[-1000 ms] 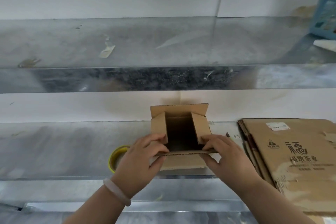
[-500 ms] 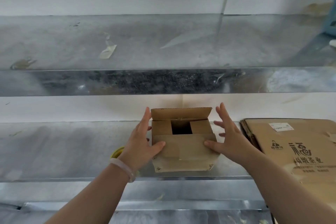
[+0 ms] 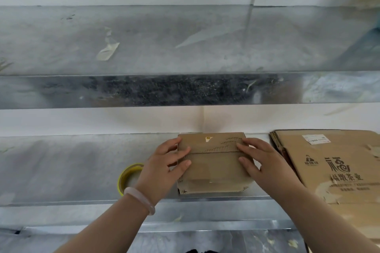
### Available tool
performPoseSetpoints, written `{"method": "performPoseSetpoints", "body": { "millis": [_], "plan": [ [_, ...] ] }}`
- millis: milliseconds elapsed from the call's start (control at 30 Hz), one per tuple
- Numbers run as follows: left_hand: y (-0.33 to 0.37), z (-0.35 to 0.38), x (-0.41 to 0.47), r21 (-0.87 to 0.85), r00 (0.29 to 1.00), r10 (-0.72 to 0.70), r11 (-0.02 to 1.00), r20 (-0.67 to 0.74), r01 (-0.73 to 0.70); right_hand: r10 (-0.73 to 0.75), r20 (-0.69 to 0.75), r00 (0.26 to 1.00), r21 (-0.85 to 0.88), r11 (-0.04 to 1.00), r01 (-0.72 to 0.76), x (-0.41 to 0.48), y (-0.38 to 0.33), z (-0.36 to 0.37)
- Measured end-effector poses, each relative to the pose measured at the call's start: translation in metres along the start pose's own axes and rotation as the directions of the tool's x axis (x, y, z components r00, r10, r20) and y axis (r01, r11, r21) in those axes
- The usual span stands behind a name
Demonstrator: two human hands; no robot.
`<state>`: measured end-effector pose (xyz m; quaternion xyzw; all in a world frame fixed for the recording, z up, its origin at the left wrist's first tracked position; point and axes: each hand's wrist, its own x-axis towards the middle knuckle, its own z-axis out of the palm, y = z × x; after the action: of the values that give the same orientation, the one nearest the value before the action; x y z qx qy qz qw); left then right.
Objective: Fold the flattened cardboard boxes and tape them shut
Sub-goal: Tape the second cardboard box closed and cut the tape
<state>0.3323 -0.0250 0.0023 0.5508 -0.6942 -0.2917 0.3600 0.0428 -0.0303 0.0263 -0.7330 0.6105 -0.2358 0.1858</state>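
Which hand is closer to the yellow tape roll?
Left. The left hand rests on the box right beside the tape roll; the right hand is on the box's far side.

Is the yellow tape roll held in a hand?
No, the tape roll lies on the shelf beside the box, on which the left hand and right hand press.
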Motion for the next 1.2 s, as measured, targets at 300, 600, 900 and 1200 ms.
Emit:
{"method": "performPoseSetpoints", "body": {
  "millis": [300,600,900,1200],
  "plan": [
    [0.010,0.027,0.016,0.017,1.000,-0.015,1.000,0.010,0.015,-0.036,0.145,0.989,-0.228,0.971,0.068,0.001,-0.010,0.000],
    [-0.032,-0.023,-0.042,0.350,0.998,-0.029,0.935,-0.062,0.049,-0.018,0.137,0.990,-0.216,0.975,0.048,0.002,-0.009,-0.001],
    [-0.047,-0.055,-0.063,0.548,0.999,-0.034,0.835,-0.033,0.046,-0.016,0.109,0.994,-0.178,0.983,0.036,0.002,-0.008,0.003],
    [0.103,-0.026,0.049,-0.208,0.967,-0.005,0.976,0.253,0.059,0.003,0.113,0.994,-0.166,0.986,0.016,0.001,-0.008,0.002]
  ]
}}
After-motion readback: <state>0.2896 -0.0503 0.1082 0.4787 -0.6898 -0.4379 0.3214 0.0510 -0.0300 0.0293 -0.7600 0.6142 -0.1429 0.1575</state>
